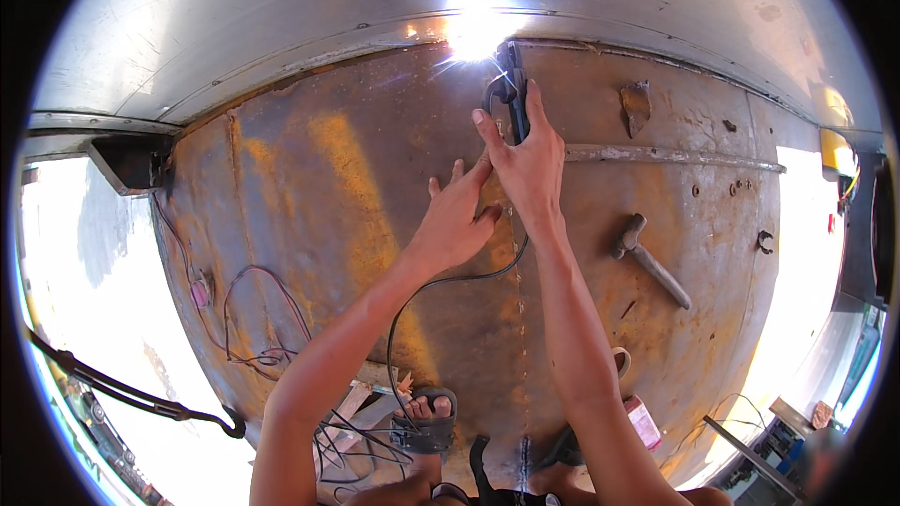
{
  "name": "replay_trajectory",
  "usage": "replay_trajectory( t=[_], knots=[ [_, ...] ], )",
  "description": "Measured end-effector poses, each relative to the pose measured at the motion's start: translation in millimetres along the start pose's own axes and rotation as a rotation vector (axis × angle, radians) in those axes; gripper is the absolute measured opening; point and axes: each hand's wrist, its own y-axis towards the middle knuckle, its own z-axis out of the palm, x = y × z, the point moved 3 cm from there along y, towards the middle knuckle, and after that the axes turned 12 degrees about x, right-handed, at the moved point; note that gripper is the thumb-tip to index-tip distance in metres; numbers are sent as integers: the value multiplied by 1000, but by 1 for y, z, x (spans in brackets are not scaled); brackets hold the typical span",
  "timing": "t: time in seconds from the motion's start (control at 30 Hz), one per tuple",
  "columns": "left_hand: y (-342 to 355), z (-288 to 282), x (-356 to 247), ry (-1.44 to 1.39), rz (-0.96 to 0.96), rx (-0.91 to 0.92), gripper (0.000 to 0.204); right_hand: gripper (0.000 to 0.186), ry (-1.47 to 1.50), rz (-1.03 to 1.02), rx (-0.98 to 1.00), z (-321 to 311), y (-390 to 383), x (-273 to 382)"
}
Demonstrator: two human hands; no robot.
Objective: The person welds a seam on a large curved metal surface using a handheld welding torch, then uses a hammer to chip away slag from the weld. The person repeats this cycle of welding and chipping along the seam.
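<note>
One right hand [532, 159], at the upper centre of the frame, has its fingers closed around a slim black tool [516, 103], the index finger laid along its right side. The tool points up toward a blinding white flare [476, 33] where a rust-brown metal sheet [469, 337] meets a silvery metal panel [309, 9]; glare hides the tip, so whatever it touches there cannot be told. One left hand [455, 222], just below and to the left, has its fingers spread apart and holds nothing; its index fingertip appears to rest against the base of the right thumb.

The tool looks stiff and fairly light, though a dark cable [445, 278] curving down the centre may tug at it. Its lower body seems the place to grip, well away from the flaring end (likely very hot).

Right of centre, a hammer [661, 274] lies on the sheet, with a pale metal strip [675, 158] above it and a ragged rusty scrap [635, 108] higher still. A sandalled foot [427, 422] stands at lower centre.
</note>
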Motion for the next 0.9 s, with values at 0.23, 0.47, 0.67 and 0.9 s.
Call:
replay_trajectory(
  t=[0.23, 0.47, 0.67, 0.9],
  knots=[
    [2, 2, 3, -8, 14, -8, 79, 88, -52, -32, -45, 3, 1, -6],
    [-4, 0, -3, 14, 68, -49, 81, 72, -33, -85, -115, 5, 1, -12],
    [-2, -1, -4, -32, -2, 22, 84, 91, 37, 23, -31, -4, -4, -2],
    [1, 3, 1, -47, 9, 0, 87, 91, 10, 14, -7, -1, -1, -2]
  ],
)
